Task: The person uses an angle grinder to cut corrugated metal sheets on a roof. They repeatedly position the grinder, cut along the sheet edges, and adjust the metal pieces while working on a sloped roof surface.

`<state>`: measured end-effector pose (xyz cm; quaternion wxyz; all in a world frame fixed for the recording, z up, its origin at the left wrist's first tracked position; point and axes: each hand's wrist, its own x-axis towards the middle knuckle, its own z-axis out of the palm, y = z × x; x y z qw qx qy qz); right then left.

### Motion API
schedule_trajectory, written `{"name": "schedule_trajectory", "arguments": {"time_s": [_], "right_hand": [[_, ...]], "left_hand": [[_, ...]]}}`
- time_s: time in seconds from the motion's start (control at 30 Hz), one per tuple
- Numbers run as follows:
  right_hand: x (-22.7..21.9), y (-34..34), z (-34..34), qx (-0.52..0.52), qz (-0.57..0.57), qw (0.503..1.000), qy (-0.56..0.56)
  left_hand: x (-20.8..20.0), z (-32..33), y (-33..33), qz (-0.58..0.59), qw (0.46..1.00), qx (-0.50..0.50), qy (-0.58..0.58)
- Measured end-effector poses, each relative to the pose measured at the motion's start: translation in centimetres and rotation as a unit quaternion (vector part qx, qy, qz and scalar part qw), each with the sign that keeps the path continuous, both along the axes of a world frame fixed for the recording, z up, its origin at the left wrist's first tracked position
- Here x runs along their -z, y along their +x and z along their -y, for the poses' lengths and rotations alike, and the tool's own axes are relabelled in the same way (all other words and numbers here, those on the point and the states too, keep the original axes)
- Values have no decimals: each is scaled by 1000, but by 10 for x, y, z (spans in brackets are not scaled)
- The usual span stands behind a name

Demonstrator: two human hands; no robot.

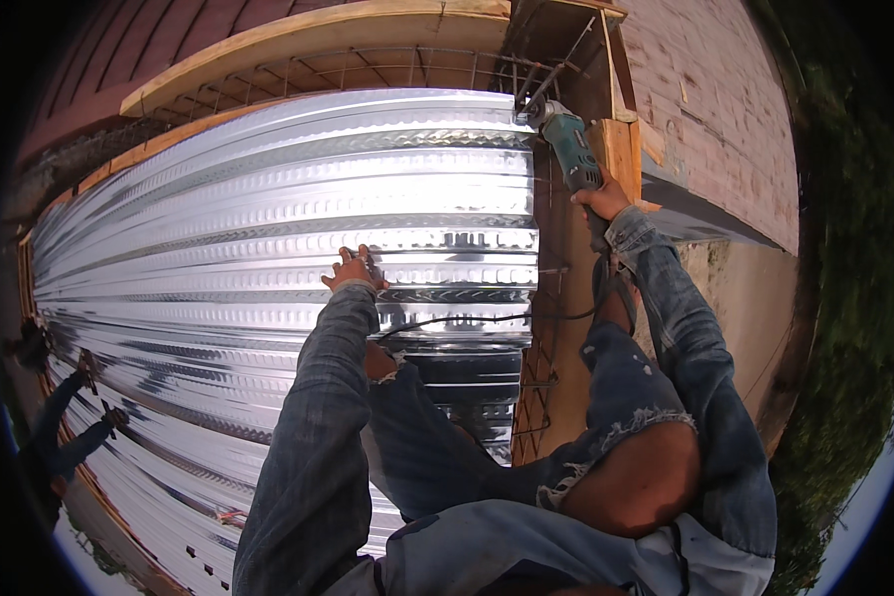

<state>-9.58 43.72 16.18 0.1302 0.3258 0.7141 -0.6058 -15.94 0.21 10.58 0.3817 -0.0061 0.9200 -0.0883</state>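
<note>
A pale pinkish, brick-patterned surface (pixel 715 109) fills the upper right; below it stretches a plain beige surface (pixel 737 303); dark reddish panelling (pixel 169 50) with darker seams spans the upper left; green foliage (pixel 849 298), blurred, lines the right rim; pale sky (pixel 869 487) shows low at either side; the place is outdoors, in daylight.

I count one left hand (pixel 354 270) and one right hand (pixel 606 197), two in total, both mine. Quantities at the metal deck (pixel 268 189): one angle grinder (pixel 570 147), at the far right corner; one black cord (pixel 561 316), crossing the right edge; one co-worker (pixel 55 437), two shoes (pixel 115 417) visible, near the left edge.
</note>
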Motion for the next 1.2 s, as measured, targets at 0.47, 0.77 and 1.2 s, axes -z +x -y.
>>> {"name": "schedule_trajectory", "arguments": {"time_s": [0.47, 0.77, 1.2], "right_hand": [[15, -10, -5, 2, 36, 999, -6], [8, -8, -1, 2, 34, 999, -11], [19, -2, -10, -3, 47, 999, 12]], "left_hand": [[-8, -1, 2, 10, 1000, -12, -16], [-8, 0, 1, 12, 999, -30, 3], [-6, 0, 2, 3, 1000, -25, -1]]}}
